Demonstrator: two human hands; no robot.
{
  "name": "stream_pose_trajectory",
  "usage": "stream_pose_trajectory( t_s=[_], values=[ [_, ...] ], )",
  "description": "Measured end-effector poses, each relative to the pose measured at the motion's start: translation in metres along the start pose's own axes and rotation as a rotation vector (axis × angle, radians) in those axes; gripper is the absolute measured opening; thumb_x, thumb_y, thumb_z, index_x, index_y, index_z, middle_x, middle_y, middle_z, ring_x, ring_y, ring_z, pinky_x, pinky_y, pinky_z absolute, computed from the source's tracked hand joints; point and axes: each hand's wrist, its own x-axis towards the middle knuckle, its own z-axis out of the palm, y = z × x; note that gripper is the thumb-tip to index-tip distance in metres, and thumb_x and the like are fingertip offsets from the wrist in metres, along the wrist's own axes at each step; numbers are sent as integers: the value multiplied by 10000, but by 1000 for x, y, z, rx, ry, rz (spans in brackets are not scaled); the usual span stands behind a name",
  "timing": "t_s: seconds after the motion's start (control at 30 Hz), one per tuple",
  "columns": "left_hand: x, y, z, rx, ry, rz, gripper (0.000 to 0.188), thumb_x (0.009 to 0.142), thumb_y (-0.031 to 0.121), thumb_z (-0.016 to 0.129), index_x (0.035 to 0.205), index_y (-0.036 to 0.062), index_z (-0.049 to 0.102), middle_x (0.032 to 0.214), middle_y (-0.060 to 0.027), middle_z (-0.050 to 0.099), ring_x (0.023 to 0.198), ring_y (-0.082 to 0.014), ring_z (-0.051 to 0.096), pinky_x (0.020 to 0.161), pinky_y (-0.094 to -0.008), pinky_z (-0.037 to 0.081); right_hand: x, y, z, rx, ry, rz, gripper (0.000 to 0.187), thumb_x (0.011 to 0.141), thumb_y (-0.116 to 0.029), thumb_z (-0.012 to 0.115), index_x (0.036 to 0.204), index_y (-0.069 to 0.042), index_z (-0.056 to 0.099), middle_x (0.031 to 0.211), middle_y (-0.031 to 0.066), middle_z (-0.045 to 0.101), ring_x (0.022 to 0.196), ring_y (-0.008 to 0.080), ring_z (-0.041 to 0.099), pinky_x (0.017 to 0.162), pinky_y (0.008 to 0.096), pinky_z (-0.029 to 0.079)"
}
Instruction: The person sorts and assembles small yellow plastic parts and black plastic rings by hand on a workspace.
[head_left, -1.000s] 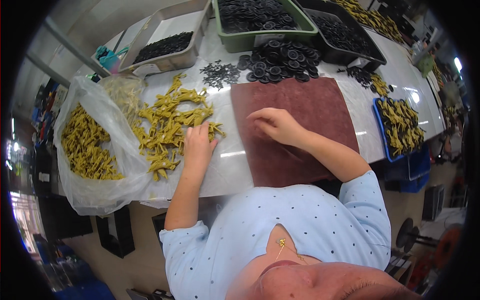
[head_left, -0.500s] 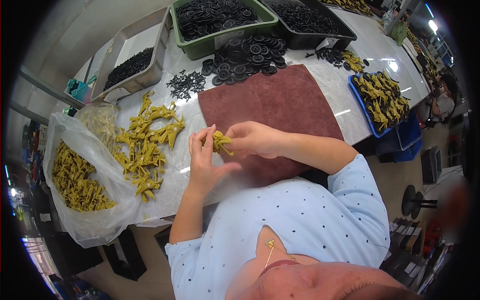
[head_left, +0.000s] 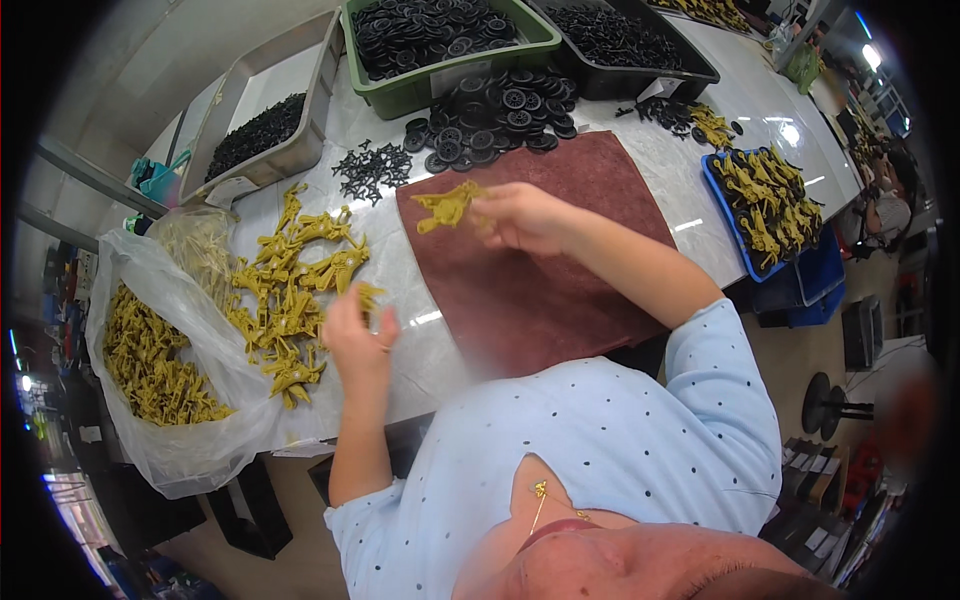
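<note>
The right hand [head_left: 525,220] pinches a yellow part [head_left: 445,207] above the red cloth [head_left: 590,170], a grip probably best kept light and near one end. The left hand [head_left: 358,338] has thumb and fingers parted beside the yellow pile [head_left: 280,285]; whether they hold anything I cannot tell. Outward, the right forearm [head_left: 640,265] slants across the cloth, the left forearm [head_left: 360,440] nearly straight up.

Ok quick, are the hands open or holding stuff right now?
Left hand: by the yellow pile; can't tell if it holds anything.
Right hand: closed, holding a yellow piece over the maroon cloth.
</note>
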Motion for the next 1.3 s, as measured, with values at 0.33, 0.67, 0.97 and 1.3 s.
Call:
stream_pose_trajectory(
  t_s=[0.33,0.67,0.97,1.3],
  values=[
    [-14,33,33,278,-332,399,480,663,300,749,1044,55,590,1129,-129,540,1068,-273,500,886,-447,348,45,2,2,-1023,350,-60,323,915,-203,581,1125,26,493,812,131,640,641,156,628,494,325,490],
    [-28,30,28,31,-796,699,373,668,175,738,1006,115,593,1100,-96,524,1077,-274,497,878,-394,391,-98,-34,-77,-1871,1080,-529,257,911,-134,489,1126,1,527,1030,245,584,975,393,556,845,441,454],
    [-40,39,17,54,-799,877,328,649,126,691,967,123,609,1087,-102,536,1063,-267,508,874,-410,384,-194,37,-107,-1960,1505,-162,352,901,-385,527,868,-36,493,750,168,605,701,366,607,569,478,473],
    [-41,28,-2,0,-936,817,201,687,72,644,884,83,605,920,-45,577,942,-214,548,801,-349,420,-202,37,-107,-2007,1422,-191,341,932,-382,474,845,-52,494,713,148,616,610,354,613,521,457,479]
  ],
)
